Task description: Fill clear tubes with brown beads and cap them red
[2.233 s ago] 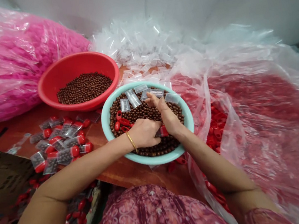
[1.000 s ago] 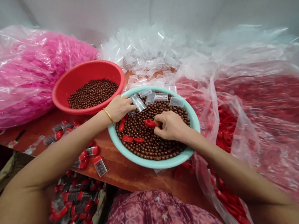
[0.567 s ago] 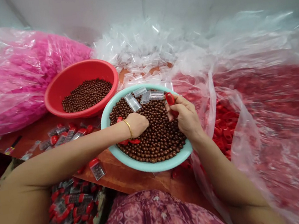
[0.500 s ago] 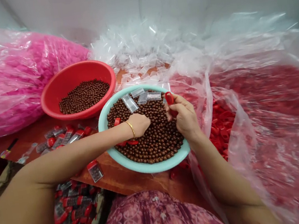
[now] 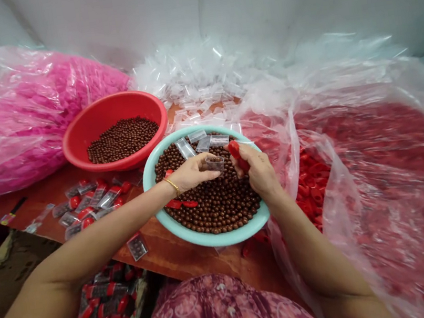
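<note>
My left hand [image 5: 192, 173] is closed around a small clear plastic container [image 5: 215, 164] with brown balls in it, above the light blue basin [image 5: 215, 241]. Facing it, my right hand [image 5: 260, 170] grips a red plastic cap [image 5: 234, 149] near the container's open end; the two are apart. Brown round balls [image 5: 219, 208] fill the basin. On top of them lie several empty clear containers [image 5: 204, 143] toward the far rim and loose red caps [image 5: 185, 204] at the left, partly behind my left wrist.
A red basin [image 5: 111, 107] with more balls stands behind on the left. Filled, capped containers [image 5: 93, 200] lie on the table [image 5: 165, 248] and in a box [image 5: 107, 307] below. Bags of pink pieces [image 5: 30, 117] and red caps [image 5: 314, 186] flank the basins; clear containers [image 5: 199, 76] are heaped behind.
My left hand has risen out of the balls, and the clear container now shows in it with balls inside. My right hand has shifted slightly left with the red cap.
</note>
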A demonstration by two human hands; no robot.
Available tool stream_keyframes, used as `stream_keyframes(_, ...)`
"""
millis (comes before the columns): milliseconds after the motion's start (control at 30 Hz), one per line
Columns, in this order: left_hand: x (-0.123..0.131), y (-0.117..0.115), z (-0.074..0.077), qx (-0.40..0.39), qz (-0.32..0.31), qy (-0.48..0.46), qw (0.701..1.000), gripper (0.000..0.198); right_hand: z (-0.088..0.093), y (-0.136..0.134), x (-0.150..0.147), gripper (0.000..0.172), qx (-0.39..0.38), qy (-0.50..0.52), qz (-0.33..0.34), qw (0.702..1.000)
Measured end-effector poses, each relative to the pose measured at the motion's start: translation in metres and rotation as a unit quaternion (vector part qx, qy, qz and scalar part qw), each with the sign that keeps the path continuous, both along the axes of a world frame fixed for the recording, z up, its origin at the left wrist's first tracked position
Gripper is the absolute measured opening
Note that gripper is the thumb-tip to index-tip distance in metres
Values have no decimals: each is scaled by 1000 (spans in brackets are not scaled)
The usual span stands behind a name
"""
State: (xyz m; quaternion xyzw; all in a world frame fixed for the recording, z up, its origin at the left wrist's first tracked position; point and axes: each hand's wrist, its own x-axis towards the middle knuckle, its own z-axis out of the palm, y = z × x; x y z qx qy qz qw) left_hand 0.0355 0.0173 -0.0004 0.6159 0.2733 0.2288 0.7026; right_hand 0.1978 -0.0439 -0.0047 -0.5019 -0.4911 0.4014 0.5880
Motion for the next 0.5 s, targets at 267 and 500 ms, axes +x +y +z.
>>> stream_keyframes(267, -1, -12, -5, 33, -33, -44, 998, 27, -1, -3, -3, 29, 8, -70, 26, 997)
stream_keyframes(500, -7, -13, 3, 81, -35, 5, 996, 19, -7, -2, 0, 37, 21, -117, 10, 993)
